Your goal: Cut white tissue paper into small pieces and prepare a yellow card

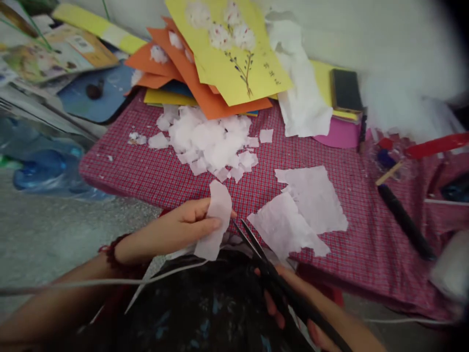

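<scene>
My left hand pinches a strip of white tissue paper between thumb and fingers, just above my lap. A dark bracelet circles that wrist. My right hand grips black-handled scissors, their blades slightly parted and pointing at the strip, a small gap away from it. Two larger torn sheets of tissue paper lie overlapping on the table to the right. Beyond my left hand is a heap of small cut paper pieces.
A red checked cloth covers the table. At the back are a yellow card with puffy paper flowers, orange cards and a dark box. A black pen lies right. A white cable crosses my left arm.
</scene>
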### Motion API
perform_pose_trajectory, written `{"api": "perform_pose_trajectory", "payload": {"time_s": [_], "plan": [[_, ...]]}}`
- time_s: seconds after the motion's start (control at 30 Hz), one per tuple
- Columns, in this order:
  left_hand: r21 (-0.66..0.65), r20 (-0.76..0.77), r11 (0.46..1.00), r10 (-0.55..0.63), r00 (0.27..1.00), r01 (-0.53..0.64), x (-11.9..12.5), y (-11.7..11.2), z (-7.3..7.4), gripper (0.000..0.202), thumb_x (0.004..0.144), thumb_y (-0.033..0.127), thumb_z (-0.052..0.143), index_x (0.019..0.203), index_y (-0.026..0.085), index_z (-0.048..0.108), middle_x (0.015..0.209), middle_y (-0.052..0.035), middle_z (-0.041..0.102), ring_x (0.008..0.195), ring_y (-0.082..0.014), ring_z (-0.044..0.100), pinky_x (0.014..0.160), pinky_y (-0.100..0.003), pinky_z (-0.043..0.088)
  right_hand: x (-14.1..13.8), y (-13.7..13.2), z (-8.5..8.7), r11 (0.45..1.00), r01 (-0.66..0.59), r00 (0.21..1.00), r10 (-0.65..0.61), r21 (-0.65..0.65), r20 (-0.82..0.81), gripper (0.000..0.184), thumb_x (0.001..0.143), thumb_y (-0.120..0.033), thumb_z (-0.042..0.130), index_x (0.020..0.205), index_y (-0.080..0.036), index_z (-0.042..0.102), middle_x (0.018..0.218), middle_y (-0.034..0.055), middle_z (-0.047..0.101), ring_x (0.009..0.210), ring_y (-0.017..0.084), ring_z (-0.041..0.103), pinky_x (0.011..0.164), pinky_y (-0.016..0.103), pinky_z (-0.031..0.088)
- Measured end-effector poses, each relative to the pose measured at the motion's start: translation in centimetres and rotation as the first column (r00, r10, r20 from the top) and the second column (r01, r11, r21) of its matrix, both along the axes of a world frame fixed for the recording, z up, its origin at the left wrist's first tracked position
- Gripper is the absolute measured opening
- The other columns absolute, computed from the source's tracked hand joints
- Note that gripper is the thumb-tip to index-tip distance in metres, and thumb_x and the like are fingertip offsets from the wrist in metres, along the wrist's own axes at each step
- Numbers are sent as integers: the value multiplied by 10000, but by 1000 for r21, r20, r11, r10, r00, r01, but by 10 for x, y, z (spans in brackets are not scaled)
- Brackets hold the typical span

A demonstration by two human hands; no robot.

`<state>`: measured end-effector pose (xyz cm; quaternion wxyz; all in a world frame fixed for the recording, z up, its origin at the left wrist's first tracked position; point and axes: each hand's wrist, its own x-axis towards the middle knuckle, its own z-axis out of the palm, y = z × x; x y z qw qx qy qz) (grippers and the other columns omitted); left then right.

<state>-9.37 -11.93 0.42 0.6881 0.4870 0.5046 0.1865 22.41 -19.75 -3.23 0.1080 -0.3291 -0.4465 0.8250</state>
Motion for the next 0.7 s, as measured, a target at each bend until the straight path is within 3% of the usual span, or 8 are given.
{"api": "perform_pose_trajectory", "payload": {"time_s": [0.13,0.3,0.43,0.57,0.7], "plan": [[-177,121,982,-42,992,64,-21,14,3,300,877,400,637,1107,208,658,892,-14,694,681,-121,601,595,-213,459,-10,15,20,999,-31,996,29,19,83,721,824,-621,681,1464,-358,480,1094,101,643,862,241,622,672,342,500],[-111,114,993,-12,993,25,-41,28,4,256,850,332,676,1080,220,701,840,3,690,604,-81,547,519,-162,393,-20,29,25,995,-21,990,7,98,140,699,855,-526,687,1481,-298,471,1047,110,645,793,228,604,654,359,507],[-103,130,993,70,989,-57,-51,35,-3,243,819,273,680,1052,218,724,814,9,689,581,-66,517,497,-150,361,-31,41,27,986,-26,986,-2,164,164,690,849,-579,675,1446,-274,509,1002,92,628,818,231,577,677,356,486],[-113,170,980,179,969,-162,-59,38,-7,240,789,296,685,1001,197,736,658,22,640,535,-78,513,471,-164,350,-40,54,33,982,-59,979,22,178,202,675,848,-659,627,1382,-256,538,995,82,598,817,213,549,678,331,461],[-96,118,995,40,992,-28,-59,40,-3,126,775,251,666,835,171,742,598,33,602,502,-69,468,450,-163,315,-47,67,39,977,-122,978,88,177,192,696,846,-619,664,1374,-192,513,1021,92,586,871,211,555,717,320,468]]}}
